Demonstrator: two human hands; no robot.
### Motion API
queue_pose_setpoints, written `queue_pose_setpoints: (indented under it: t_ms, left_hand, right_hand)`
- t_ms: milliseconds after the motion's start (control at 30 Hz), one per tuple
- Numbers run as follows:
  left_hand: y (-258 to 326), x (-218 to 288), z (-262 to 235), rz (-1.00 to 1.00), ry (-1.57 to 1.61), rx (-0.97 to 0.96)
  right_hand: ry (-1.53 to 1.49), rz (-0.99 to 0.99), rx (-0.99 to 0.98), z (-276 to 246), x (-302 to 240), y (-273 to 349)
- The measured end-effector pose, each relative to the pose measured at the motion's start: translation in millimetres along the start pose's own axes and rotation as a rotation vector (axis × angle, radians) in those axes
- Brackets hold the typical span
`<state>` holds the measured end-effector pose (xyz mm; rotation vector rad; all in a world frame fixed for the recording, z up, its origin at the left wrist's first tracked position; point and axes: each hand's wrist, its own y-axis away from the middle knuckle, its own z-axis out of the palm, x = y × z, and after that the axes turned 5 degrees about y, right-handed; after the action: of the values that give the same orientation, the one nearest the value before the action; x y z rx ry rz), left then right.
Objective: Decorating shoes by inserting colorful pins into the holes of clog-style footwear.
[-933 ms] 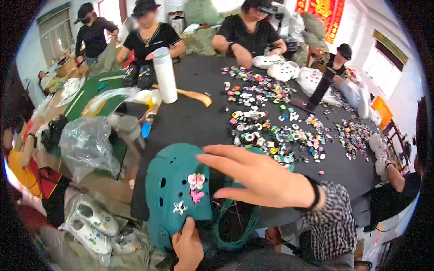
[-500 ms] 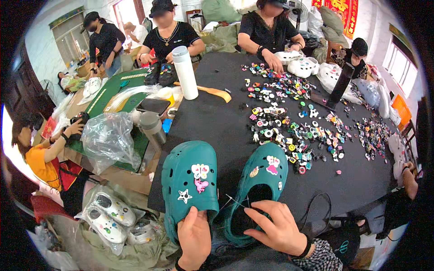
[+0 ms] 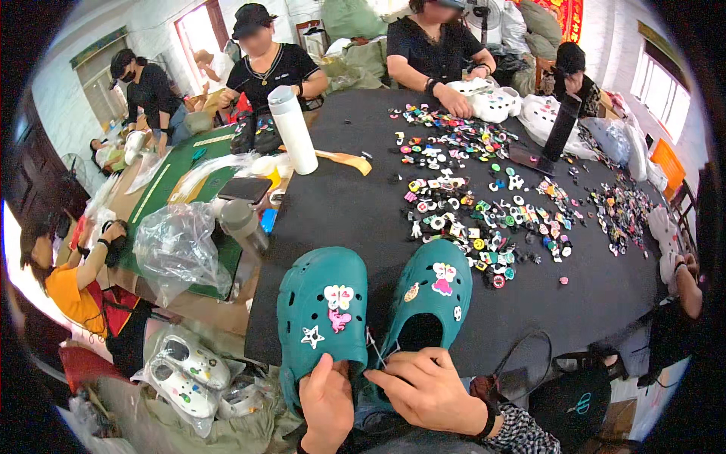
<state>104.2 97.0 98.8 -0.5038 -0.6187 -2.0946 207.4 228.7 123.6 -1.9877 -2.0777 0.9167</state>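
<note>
Near the table's front edge, a teal clog (image 3: 302, 287) is gripped by my left hand (image 3: 327, 397), its thumb on the upper and its fingers hidden in the opening. Butterfly, pink creature and star charms sit on this clog. Beside it on the right lies the matching clog (image 3: 457, 303), with a butterfly, pink dress-like, ball and oval charm on it. Between the two runs a thin whitish plastic tie (image 3: 376, 349). My right hand (image 3: 431, 390) is closed at its lower end, over the right clog's opening, fingertips pinched together.
Loose shoe charms (image 3: 484, 219) spread over the black table (image 3: 333, 197). A white bottle (image 3: 293, 132), a grey tumbler (image 3: 243, 223) and a plastic bag (image 3: 181, 246) stand at the left. Bagged white clogs (image 3: 185, 374) lie lower left. Several co-workers sit or stand around the table.
My right hand has moved left, toward the left clog, and its fingers have closed at the plastic tie. The right clog has shifted slightly left. My left hand keeps its grip.
</note>
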Motion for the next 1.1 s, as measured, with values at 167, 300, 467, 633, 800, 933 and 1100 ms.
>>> queue_pose_setpoints:
  t_ms: [167, 300, 467, 633, 800, 933, 1100]
  left_hand:
    - [-1, -5, -2, 0.091, -0.017, 0.076]
    - [4, -12, -10, 0.129, 0.015, 0.088]
    - [13, -24, -13, 0.115, -0.044, 0.052]
    - [19, -35, -28, 0.044, -0.048, 0.079]
    - [20, -32, -28, 0.03, -0.02, 0.092]
    - [18, -25, -23, -0.069, -0.004, 0.162]
    - [15, -22, -25, -0.096, 0.029, 0.156]
  right_hand:
    - [-0.069, 0.164, 0.149, -34, -5, -22]
    - [0.069, 0.017, 0.169, -40, -6, -57]
    - [0.117, 0.058, 0.057, -16, -8, -72]
    - [0.195, 0.115, 0.05, -6, -18, -74]
    - [0.132, 0.045, 0.036, 0, -11, -78]
    - [-0.018, 0.029, -0.003, -6, -2, -82]
    - [-0.102, 0.049, -0.079, -11, 3, -88]
